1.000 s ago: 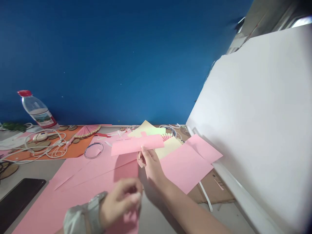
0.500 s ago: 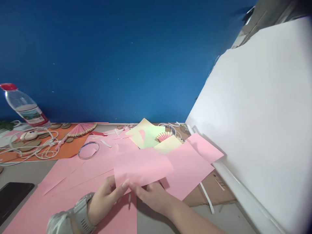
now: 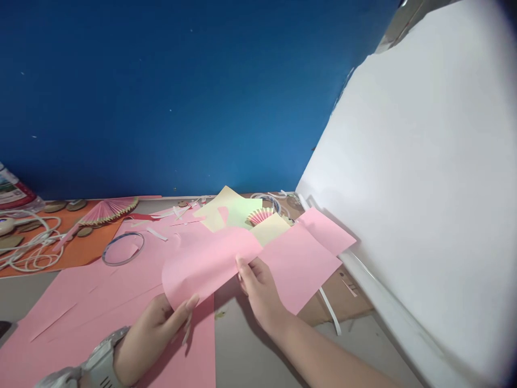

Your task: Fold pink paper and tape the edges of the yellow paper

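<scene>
A curved sheet of pink paper [image 3: 210, 258] is held up between my two hands, over the table. My left hand [image 3: 155, 328], with a grey watch on its wrist, pinches the sheet's lower left corner under the thumb. On the right edge, my right hand [image 3: 258, 288] grips the same sheet between thumb and fingers. Large pink sheets [image 3: 100, 307] lie flat beneath the left hand. Beyond the right hand rests another pink sheet [image 3: 299, 264], partly over a pale yellow sheet [image 3: 270, 229].
Pleated paper fans [image 3: 108, 211] [image 3: 260, 216] lie toward the back. At left are an orange sheet [image 3: 91, 250], white cables [image 3: 38, 250], a clear ring [image 3: 123, 249] and a bottle [image 3: 16, 191]. A white panel [image 3: 412, 161] stands at right beside brown cardboard [image 3: 343, 304].
Earlier only my right hand held the pink paper; my left hand has since taken hold of it too. The sheet came nearer, then my hands moved apart along it. The view shifted right.
</scene>
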`<control>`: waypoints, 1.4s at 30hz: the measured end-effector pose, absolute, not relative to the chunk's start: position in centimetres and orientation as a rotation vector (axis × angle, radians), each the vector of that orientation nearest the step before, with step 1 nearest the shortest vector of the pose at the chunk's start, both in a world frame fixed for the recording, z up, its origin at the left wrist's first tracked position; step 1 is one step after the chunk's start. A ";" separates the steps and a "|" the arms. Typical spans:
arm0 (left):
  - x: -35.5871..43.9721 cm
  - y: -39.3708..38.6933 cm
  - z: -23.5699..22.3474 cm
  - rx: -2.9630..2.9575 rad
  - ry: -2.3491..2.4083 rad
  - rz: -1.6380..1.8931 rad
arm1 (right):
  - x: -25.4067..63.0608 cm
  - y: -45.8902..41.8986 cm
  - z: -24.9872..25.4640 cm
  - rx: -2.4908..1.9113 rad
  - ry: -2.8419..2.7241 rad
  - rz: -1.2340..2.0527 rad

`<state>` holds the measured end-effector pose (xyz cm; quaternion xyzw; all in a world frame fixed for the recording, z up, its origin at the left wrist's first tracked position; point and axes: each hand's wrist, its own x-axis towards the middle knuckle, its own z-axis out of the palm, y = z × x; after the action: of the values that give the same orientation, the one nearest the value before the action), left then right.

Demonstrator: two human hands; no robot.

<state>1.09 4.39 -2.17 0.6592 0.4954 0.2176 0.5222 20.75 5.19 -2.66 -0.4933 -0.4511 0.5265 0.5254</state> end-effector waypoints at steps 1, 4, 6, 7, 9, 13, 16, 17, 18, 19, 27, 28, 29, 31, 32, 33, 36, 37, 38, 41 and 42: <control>1.1 4.4 -2.2 1.584 1.186 0.522 | 20.9 5.2 -2.6 -1.188 -1.047 1.242; 1.0 4.3 -2.4 1.601 1.168 0.517 | 21.4 5.4 -2.5 -1.222 -0.975 1.166; 0.9 4.3 -2.7 1.592 1.155 0.513 | 21.6 5.5 -2.4 -1.241 -0.950 1.117; 0.8 4.3 -2.8 1.587 1.149 0.511 | 21.7 5.5 -2.3 -1.246 -0.944 1.103; 0.8 4.3 -3.1 1.582 1.141 0.513 | 21.8 5.6 -2.3 -1.247 -0.940 1.090; 0.7 4.4 -3.3 1.596 1.151 0.511 | 21.6 5.5 -2.3 -1.249 -0.922 1.079; 0.8 4.4 -2.7 1.614 1.159 0.492 | 21.5 5.5 -2.3 -1.230 -0.876 1.113; 0.8 4.3 -2.5 1.610 1.158 0.491 | 21.5 5.5 -2.3 -1.227 -0.865 1.115; 0.9 4.3 -2.2 1.601 1.157 0.501 | 21.5 5.6 -2.3 -1.226 -0.858 1.105; 1.0 4.3 -2.1 1.586 1.159 0.519 | 21.5 5.6 -2.3 -1.228 -0.854 1.085; 1.0 4.9 -2.6 1.406 1.278 0.795 | 21.9 5.9 -2.6 -1.234 -0.830 0.972; 0.9 4.9 -2.6 1.376 1.280 0.830 | 22.0 6.0 -2.6 -1.235 -0.811 0.964; 0.8 5.0 -2.7 1.348 1.265 0.860 | 22.1 6.0 -2.6 -1.233 -0.792 0.960; 0.6 5.0 -2.7 1.306 1.215 0.910 | 22.0 6.1 -2.6 -1.205 -0.764 0.967; 0.5 4.9 -2.7 1.299 1.198 0.928 | 21.9 6.1 -2.6 -1.175 -0.753 0.990; 0.5 4.8 -2.7 1.309 1.195 0.935 | 21.8 6.0 -2.6 -1.136 -0.741 1.028; 0.6 4.5 -2.6 1.407 1.189 0.862 | 21.4 5.6 -2.4 -1.005 -0.724 1.213; 0.7 4.4 -2.5 1.434 1.169 0.821 | 21.3 5.5 -2.4 -0.971 -0.714 1.265; 0.9 4.4 -2.4 1.443 1.151 0.789 | 21.2 5.5 -2.4 -0.942 -0.697 1.300; 1.2 4.5 -2.3 1.340 1.129 0.814 | 21.2 5.5 -2.3 -0.865 -0.645 1.336; 1.3 4.6 -2.3 1.291 1.117 0.849 | 21.3 5.5 -2.3 -0.846 -0.646 1.342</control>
<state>1.33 4.60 -2.26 0.5519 0.4778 0.3630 0.5791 21.27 5.53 -2.26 -0.3730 -0.2852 0.5918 0.6552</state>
